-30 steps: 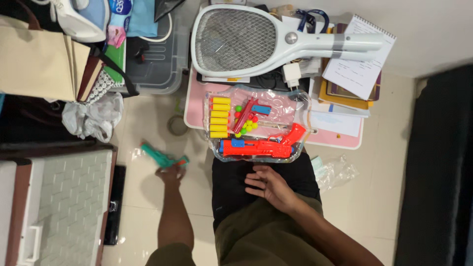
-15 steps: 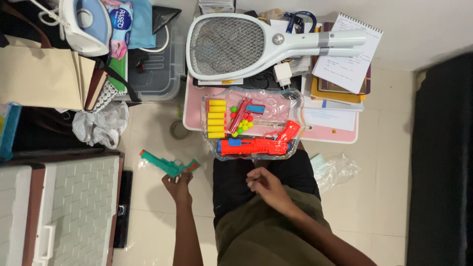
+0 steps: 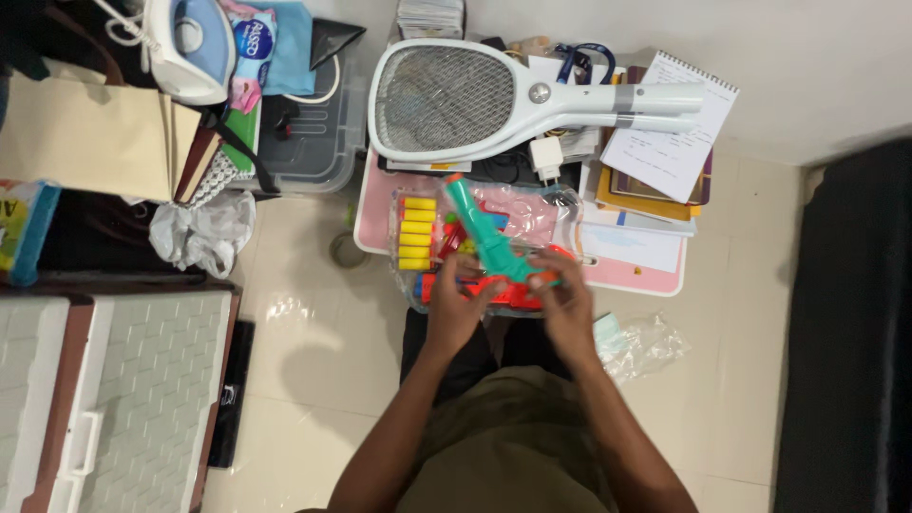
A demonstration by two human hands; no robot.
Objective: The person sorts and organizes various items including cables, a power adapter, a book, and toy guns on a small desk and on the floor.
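A teal toy gun (image 3: 486, 236) is held in front of me over a clear plastic package (image 3: 494, 249). My left hand (image 3: 454, 306) grips its lower end and my right hand (image 3: 562, 296) holds the handle side. The barrel points up and to the left. Inside the package lie a red-orange toy gun (image 3: 480, 293), partly hidden by my hands, and a row of yellow foam darts (image 3: 418, 232). The package rests on my lap against the edge of a pink low table (image 3: 655, 277).
A white racket-shaped bug swatter (image 3: 494, 100) lies on the table with notebooks and papers (image 3: 670, 142). A steam iron (image 3: 190, 43), a clear storage box (image 3: 309, 133) and a crumpled bag (image 3: 204, 233) sit to the left. A grey case (image 3: 123, 380) lies on the floor at left.
My left hand lifted the teal toy gun from the floor at left and brought it over the package. My right hand rose from my lap and took hold of it too.
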